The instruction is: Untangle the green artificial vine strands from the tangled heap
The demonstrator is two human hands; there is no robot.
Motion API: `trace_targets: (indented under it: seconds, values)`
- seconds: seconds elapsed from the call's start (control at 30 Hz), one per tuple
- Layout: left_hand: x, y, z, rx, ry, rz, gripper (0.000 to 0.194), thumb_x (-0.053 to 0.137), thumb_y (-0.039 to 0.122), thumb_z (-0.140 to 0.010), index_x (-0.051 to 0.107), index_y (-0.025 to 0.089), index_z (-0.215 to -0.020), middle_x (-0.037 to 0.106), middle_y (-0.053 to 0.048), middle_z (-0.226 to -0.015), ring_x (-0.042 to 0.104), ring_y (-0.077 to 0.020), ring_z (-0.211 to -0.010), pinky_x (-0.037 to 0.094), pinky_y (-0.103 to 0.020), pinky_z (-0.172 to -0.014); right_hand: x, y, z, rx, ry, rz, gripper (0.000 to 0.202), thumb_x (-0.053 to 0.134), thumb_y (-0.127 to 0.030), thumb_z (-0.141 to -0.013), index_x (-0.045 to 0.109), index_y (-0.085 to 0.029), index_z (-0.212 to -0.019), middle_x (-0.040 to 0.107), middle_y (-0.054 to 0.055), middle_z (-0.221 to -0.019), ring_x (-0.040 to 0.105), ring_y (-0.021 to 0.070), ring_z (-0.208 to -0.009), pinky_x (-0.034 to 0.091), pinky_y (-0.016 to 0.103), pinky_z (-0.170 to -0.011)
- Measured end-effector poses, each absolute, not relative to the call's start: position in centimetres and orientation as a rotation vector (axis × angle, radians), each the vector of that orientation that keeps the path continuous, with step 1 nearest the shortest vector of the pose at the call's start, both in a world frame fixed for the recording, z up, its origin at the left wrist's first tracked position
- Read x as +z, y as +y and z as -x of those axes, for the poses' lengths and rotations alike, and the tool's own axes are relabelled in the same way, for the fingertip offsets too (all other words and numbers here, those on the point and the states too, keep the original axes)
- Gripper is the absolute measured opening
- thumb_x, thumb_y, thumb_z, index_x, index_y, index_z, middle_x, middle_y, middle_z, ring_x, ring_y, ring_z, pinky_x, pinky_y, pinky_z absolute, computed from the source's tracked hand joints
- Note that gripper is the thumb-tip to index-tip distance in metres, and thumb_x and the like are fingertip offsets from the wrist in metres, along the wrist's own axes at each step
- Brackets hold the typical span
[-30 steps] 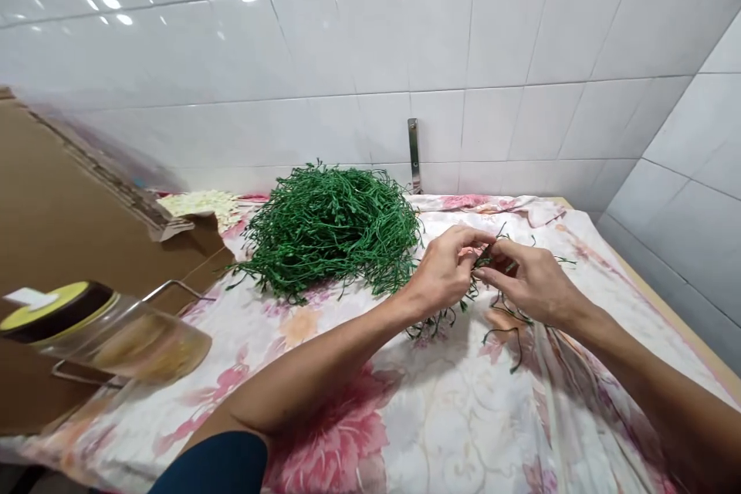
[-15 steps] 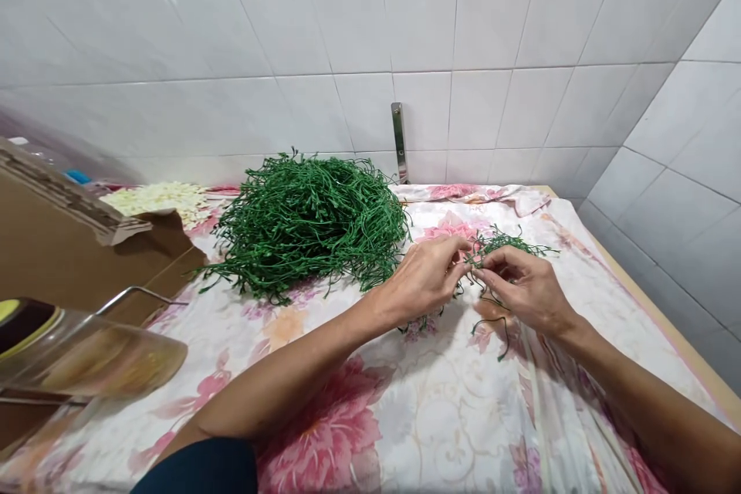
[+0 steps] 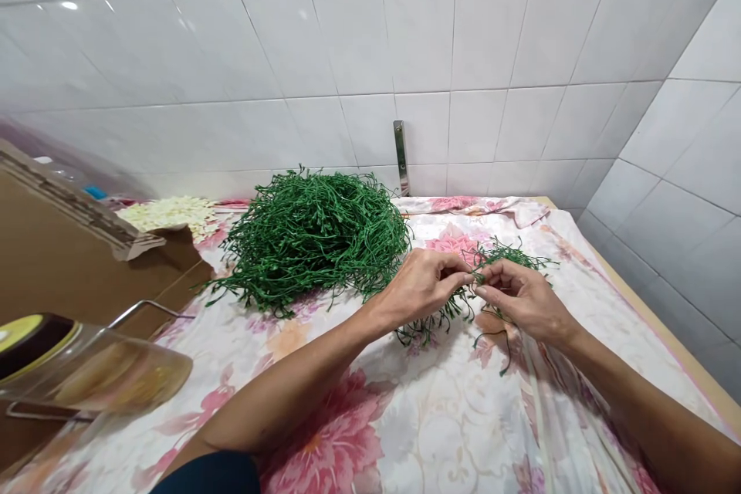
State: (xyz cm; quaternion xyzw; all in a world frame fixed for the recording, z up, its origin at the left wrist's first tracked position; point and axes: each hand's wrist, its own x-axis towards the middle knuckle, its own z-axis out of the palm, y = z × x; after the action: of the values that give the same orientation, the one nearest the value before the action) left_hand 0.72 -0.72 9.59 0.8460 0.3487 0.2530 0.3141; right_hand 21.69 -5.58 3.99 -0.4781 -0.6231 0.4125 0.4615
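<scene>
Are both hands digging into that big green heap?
No, the left hand and right hand are both at thin green strands, to the right of the heap.

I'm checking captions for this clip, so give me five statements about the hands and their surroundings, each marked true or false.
1. The left hand and right hand both hold thin green strands. True.
2. The big green pile lies to the right of both hands. False: it lies to their left.
3. The clear jar has a dark and yellow lid. True.
4. The cloth is plain. False: it has a floral pattern.
5. Brown cardboard stands behind the jar. True.
</scene>
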Motion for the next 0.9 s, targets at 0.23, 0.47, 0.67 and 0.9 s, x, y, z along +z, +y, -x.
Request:
trace_targets:
  seconds: [0.23,0.47,0.67,0.9]
  values:
    - [9.12,-0.90,-0.87,0.704,0.911,-2.223,0.021,0.062,0.027,-0.091,0.077,0.014,-0.088,0.071,-0.002,-0.072,0.055,-0.0106,-0.062,0.041,-0.025,-0.062,4.29,-5.52,-21.75,1.254,-1.462,1.153,0.037,0.071,-0.054,-0.088,0.069,-0.016,-0.088,0.061,0.001,-0.078,0.048,0.0101,-0.060,0.037,0.026,-0.055]
    - [9.35,-1.17,-1.20,0.712,0.901,-2.233,0.019,0.059,0.024,-0.092,0.077,0.016,-0.089,0.070,-0.001,-0.073,0.053,-0.0101,-0.062,0.039,-0.024,-0.060,3.99,-5.54,-21.64,1.190,-1.385,1.168,0.042,0.069,-0.057,-0.089,0.065,-0.017,-0.077,0.052,-0.003,-0.063,0.043,0.0102,-0.055,0.032,0.026,-0.052]
    - [9.40,-1.23,-1.30,0.714,0.918,-2.228,0.020,0.057,0.024,-0.093,0.073,0.015,-0.087,0.068,0.000,-0.074,0.052,-0.0105,-0.065,0.037,-0.025,-0.061,3.84,-5.58,-21.18,1.155,-1.272,1.191,0.039,0.071,-0.054,-0.087,0.061,-0.018,-0.073,0.051,-0.004,-0.059,0.045,0.0106,-0.052,0.033,0.026,-0.051]
    - [9.23,-1.13,-1.21,0.665,0.930,-2.148,0.022,0.060,0.033,-0.090,0.072,0.015,-0.086,0.054,0.003,-0.064,0.043,-0.0094,-0.059,0.032,-0.024,-0.055,3.95,-5.52,-21.49,1.176,-1.345,1.147,0.038,0.074,-0.053,-0.085,0.067,-0.017,-0.080,0.054,-0.003,-0.063,0.044,0.0095,-0.054,0.033,0.025,-0.052]
